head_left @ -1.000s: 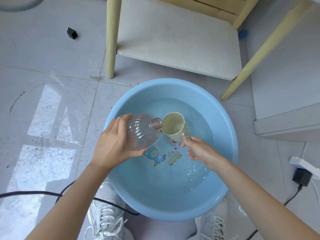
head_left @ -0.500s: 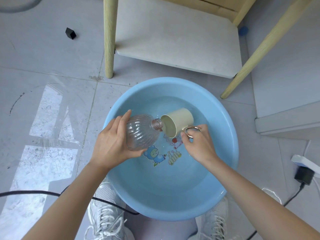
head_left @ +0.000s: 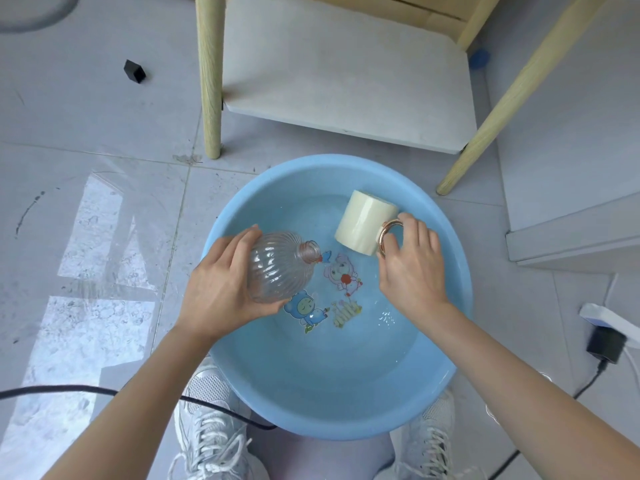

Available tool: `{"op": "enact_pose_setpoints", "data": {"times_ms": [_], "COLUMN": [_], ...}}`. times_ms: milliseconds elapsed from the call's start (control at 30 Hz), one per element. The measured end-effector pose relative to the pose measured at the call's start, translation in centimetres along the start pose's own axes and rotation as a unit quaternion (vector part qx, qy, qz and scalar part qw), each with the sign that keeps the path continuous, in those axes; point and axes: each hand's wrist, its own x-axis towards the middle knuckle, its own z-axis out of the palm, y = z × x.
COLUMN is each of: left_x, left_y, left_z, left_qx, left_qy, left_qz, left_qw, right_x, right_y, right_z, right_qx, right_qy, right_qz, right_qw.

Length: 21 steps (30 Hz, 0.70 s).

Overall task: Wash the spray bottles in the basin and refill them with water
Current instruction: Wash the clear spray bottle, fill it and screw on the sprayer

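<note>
Left hand: we see it (head_left: 221,292) wrapped round the body of the bottle, fingers over the far side and thumb under the near side.
Bottle: a clear, ribbed, round-bodied bottle (head_left: 277,268) with no cap. It lies on its side in the left hand, over the left part of the basin, with its open neck pointing right. We cannot tell whether there is water inside.
Right hand: it (head_left: 412,268) grips the cup by its handle (head_left: 389,237), a pinkish metal ring, with the fingers curled at it.
Cup: a cream cup (head_left: 363,225), tilted over the far right part of the basin, its outer wall towards us. It is clear of the bottle's neck. We cannot tell whether its lower edge touches the water.
Basin: a round light-blue basin (head_left: 346,420) on the floor, holding shallow clear water. Cartoon pictures (head_left: 341,275) show on its bottom, between the 2 hands.
Shoes: 2 white laced shoes (head_left: 207,438) at the near rim, 1 on each side.
Cable: a black cable (head_left: 69,388) runs in from the left edge to the near rim.
Shelf: a pale low shelf (head_left: 346,74) between wooden legs (head_left: 209,74), just beyond the basin.
Floor: grey tiles (head_left: 86,140) with a small black block (head_left: 134,71) far left.
Right edge: a black plug (head_left: 606,342) in a white power strip (head_left: 609,317).
</note>
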Motion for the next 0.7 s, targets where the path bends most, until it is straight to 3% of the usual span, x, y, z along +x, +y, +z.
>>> {"op": "enact_pose_setpoints", "data": {"times_ms": [267,700], "left_x": [-0.2,-0.3], "left_y": [-0.3,-0.3], "left_z": [0.4,0.6], "left_qx": [-0.005,-0.019], "left_qy": [0.006,-0.007], "left_qz": [0.019,0.027], "left_qw": [1.0,0.999], "right_x": [-0.5,0.6], "right_y": [-0.4,-1.1], "right_z": [0.2,1.6], "right_qx": [0.052,0.089], "right_qy": [-0.027,-0.081], "right_qz": [0.057,0.08], "right_qw": [0.997,0.989]}}
